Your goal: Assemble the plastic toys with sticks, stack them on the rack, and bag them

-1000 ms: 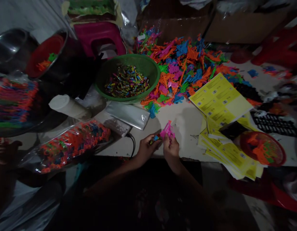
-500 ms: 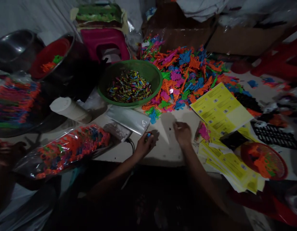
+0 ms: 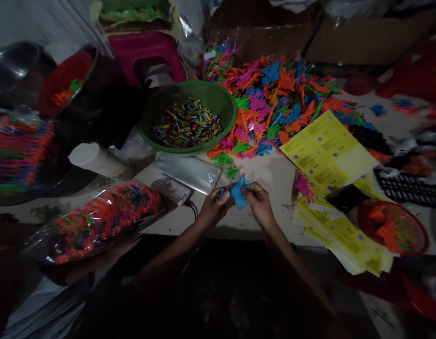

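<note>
My right hand (image 3: 260,203) pinches a blue plastic toy piece (image 3: 239,194) over the near part of the white table. Close beside it, my left hand (image 3: 212,207) is closed on a small colourful roll (image 3: 222,191), whose end shows between thumb and fingers. It looks like the small printed rolls (image 3: 189,122) that fill the green basin (image 3: 147,134). Behind my hands lies a large heap of orange, pink, green and blue plastic toy pieces (image 3: 270,103). Loose green pieces (image 3: 233,172) rest just beyond the blue one.
Silver packaging film (image 3: 189,170) and a clear bag of toy pieces (image 3: 108,216) lie to the left, near a white cylinder (image 3: 98,160). Yellow label sheets (image 3: 330,150) and a red basket (image 3: 420,235) are on the right. Another person's arm (image 3: 2,249) is at the left edge.
My right hand has moved left, towards my left hand, and now holds the blue toy piece. The left hand keeps its small roll. At far left, the other person's hand has shifted.
</note>
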Demonstrator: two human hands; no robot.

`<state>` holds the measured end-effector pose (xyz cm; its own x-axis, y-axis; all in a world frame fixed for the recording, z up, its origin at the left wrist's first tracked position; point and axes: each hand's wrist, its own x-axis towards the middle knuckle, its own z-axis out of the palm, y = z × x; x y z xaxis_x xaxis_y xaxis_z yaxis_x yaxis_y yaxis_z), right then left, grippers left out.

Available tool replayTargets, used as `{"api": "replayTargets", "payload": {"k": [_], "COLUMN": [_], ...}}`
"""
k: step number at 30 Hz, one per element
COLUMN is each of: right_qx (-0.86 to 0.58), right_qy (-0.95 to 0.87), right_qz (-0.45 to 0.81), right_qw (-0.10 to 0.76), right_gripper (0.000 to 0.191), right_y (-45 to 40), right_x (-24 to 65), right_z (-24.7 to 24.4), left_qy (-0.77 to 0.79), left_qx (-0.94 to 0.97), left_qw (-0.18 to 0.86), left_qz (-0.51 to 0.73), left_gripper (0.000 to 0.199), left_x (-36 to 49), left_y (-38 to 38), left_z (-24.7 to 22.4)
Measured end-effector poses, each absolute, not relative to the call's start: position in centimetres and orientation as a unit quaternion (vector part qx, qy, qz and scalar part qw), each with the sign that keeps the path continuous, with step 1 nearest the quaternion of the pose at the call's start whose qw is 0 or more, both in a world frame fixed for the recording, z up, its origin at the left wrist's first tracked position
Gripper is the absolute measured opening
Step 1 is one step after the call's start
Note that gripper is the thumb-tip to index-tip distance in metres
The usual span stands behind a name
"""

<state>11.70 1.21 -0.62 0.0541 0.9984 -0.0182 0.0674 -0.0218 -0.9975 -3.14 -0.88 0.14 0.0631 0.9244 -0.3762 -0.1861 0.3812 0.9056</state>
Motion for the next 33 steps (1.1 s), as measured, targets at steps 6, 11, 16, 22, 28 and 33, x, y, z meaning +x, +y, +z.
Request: {"api": "replayTargets", "payload": {"k": [6, 11, 16, 22, 28, 33], "right_qx": [-0.570, -0.606, -0.550, -0.558, -0.566, -0.602], "right_qy": [-0.515, -0.472, -0.489, -0.484, -0.496, -0.485], "right_qz": [0.462, 0.409, 0.473, 0.468, 0.432, 0.398], "right_qw": [0.443, 0.493, 0.483, 0.485, 0.497, 0.494], "right_gripper": [0.026, 0.028, 0.026, 0.026, 0.026, 0.029], "right_y": [-2.3, -2.1, -2.0, -2.7, -3.5, -4.0], "right_x": [11.3, 11.2, 10.2, 10.8, 11.4, 11.3], "right_z": [0.9, 2.9, 3.5, 2.8, 2.5, 1.8], "left_qy": [0.476, 0.509, 0.484, 0.418, 0.410, 0.440], "left_qx": [0.425, 0.480, 0.528, 0.505, 0.560, 0.617], "left_qw": [0.641, 0.575, 0.569, 0.677, 0.653, 0.580], "left_qz": [0.426, 0.425, 0.404, 0.334, 0.302, 0.300], "left_gripper": [0.036, 0.035, 0.029, 0.037, 0.039, 0.033], "left_x": [-1.5, -2.7, -3.2, -3.4, -3.3, -2.7], "left_y": [-1.5, -2.3, -3.0, -3.2, -3.2, -3.1], "left_z": [0.8, 1.4, 2.0, 2.3, 2.3, 1.8]}}
